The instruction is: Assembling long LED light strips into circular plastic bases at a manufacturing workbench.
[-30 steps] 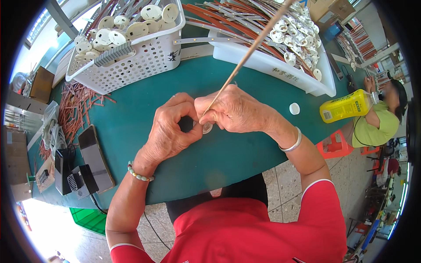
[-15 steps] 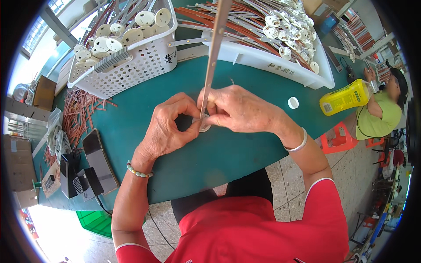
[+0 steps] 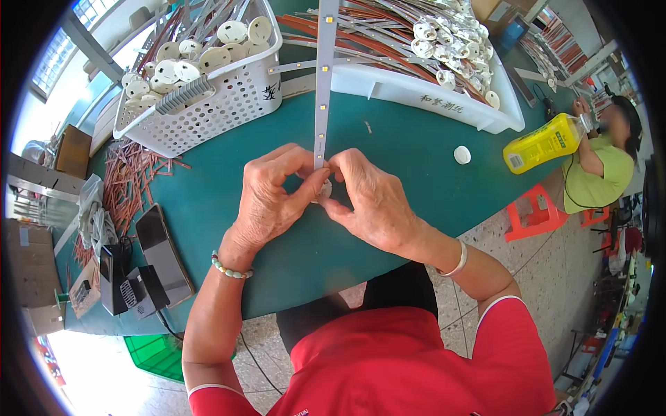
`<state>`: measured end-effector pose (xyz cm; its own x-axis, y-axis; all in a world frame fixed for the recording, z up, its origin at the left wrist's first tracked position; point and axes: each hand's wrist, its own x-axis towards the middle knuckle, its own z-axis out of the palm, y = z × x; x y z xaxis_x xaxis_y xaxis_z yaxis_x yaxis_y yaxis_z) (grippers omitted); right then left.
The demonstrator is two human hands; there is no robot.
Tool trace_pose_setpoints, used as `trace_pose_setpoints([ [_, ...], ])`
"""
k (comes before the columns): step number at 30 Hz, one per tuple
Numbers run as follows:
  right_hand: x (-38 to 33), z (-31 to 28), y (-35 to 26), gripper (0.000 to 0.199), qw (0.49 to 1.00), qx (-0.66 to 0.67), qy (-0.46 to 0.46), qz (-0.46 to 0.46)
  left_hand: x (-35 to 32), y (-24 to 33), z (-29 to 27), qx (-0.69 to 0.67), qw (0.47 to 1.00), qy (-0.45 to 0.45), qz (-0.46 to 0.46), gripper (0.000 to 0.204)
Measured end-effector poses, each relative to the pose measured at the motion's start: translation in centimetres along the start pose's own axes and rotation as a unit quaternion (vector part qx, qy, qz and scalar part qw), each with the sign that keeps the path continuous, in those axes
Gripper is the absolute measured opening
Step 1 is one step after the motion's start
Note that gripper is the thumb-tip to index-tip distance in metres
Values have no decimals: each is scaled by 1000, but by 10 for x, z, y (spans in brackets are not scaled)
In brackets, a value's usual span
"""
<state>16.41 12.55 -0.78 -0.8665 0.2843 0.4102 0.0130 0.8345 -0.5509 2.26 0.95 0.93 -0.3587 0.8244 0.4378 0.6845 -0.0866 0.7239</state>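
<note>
A long, narrow LED strip point(image 3: 322, 90) with small yellow chips on its pale face stretches away from me, its near end between my fingertips. At that end is a small white disc point(image 3: 325, 188), mostly covered by my fingers. My left hand point(image 3: 274, 197) pinches the strip's near end from the left, thumb and index finger together. From the right, my right hand point(image 3: 374, 201) closes thumb and index finger around the disc and the strip's end. Exactly how the disc and strip meet is hidden.
A white perforated basket point(image 3: 208, 114) and a white bin point(image 3: 430, 104), both with strips and discs, stand behind. Brown strip scraps point(image 3: 128, 184), a phone point(image 3: 165, 253), a white cap point(image 3: 462, 154) and a yellow bottle point(image 3: 544, 144) lie around. A co-worker point(image 3: 603, 166) sits at right.
The LED strip has turned from its brownish side to its pale, chip-bearing face. My right hand has rotated, its wrist dropping nearer to me, while my left hand stays almost in place.
</note>
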Motion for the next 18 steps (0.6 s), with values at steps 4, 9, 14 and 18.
trace_pose_setpoints([
  [4, 0, 9, -6, 47, 999, -21, 46, 18, -3, -2, 0, -2, 1000, 11, -5, 6],
  [9, 2, 20, -17, 50, 995, -15, 91, 32, -4, 2, -1, -7, 1000, 5, 1, 8],
  [14, 4, 29, -19, 55, 991, -52, 124, 16, -7, 0, 3, 8, 1000, 28, 11, 9],
  [18, 2, 29, -23, 56, 991, -66, 113, 25, -7, 0, 2, 18, 999, 27, 13, 8],
])
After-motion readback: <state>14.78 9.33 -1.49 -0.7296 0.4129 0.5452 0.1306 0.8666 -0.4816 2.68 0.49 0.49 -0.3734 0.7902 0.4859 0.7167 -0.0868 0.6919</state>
